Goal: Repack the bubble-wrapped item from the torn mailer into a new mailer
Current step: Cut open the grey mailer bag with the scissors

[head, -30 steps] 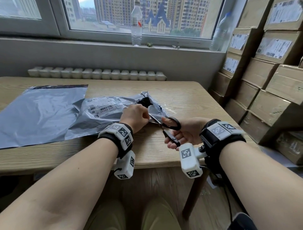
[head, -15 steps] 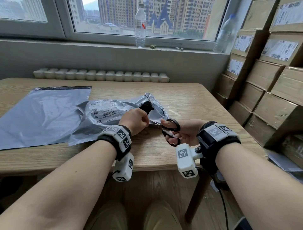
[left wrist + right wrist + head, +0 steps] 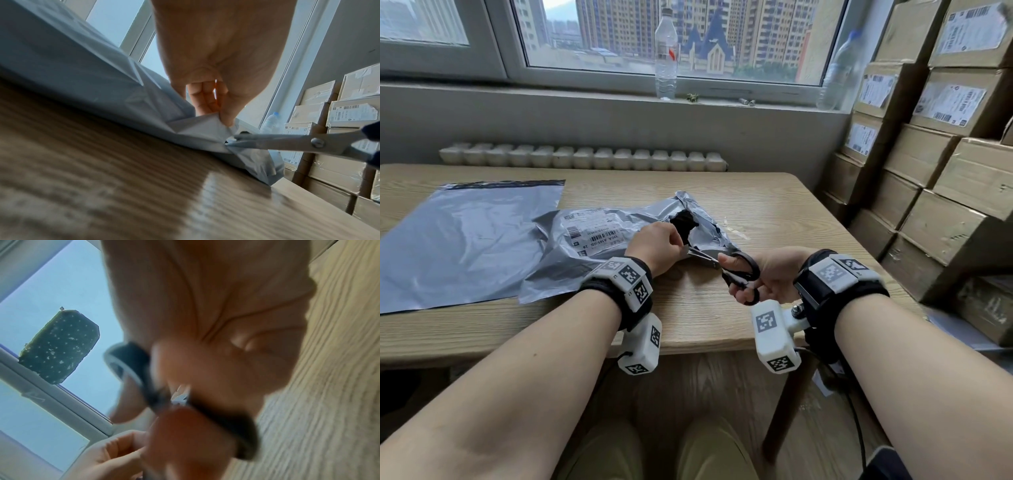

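We cannot see the item inside the torn mailer [image 3: 619,236]; only a dark hole shows. Our right hand [image 3: 205,321] and the scissors [image 3: 144,378] blur in the right wrist view, and the label print stays unreadable.

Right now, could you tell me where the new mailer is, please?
In the head view the new mailer lies flat on the table's left side, its right edge tucked under the torn mailer.
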